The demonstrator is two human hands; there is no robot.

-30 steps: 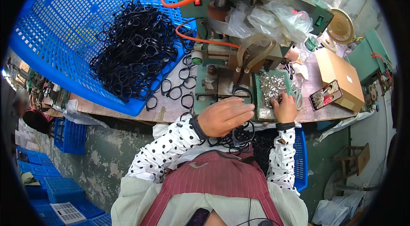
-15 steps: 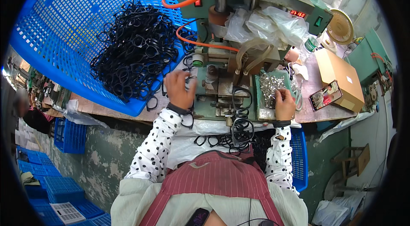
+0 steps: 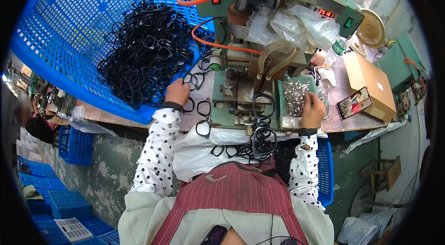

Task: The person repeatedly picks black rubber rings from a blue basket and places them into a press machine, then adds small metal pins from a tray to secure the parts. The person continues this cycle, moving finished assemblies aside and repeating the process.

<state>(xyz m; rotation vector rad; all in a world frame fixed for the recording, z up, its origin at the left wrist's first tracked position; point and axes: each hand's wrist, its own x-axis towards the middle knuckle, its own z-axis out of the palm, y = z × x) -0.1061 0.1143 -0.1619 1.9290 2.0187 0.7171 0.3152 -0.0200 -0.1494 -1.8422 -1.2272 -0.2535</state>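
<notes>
Lying right by the fingertips, folks: a black, two-ringed eyeglass frame (image 3: 191,77), prob. plastic, on the worn pinkish tabletop (image 3: 332,124), just R of the big blue mesh plastic basket (image 3: 92,94). It's up and to the R of the bare L hand (image 3: 177,92), long axis running approx. side to side, so the near ring end meets the fingers. L hand's easily the closer one; R hand (image 3: 314,110) is well apart, across the green metal press (image 3: 225,115). L grip? Fingers bent, tips partly hidden, can't tell if they're clasping the frame or just touching. R hand: thumb & fingers drawn together over the green tray (image 3: 281,106) w/ its heap of tiny silvery metal bits (image 3: 295,94); can't tell if there's a bit pinched in there.

Btw the two, another black frame (image 3: 273,106) sits at the press's front edge. Loose black frames (image 3: 203,108) nr the L wrist, tangled black pile (image 3: 148,50) in the basket. Far R: smartphone (image 3: 354,103) leaning by a brown cardboard box (image 3: 369,85).
</notes>
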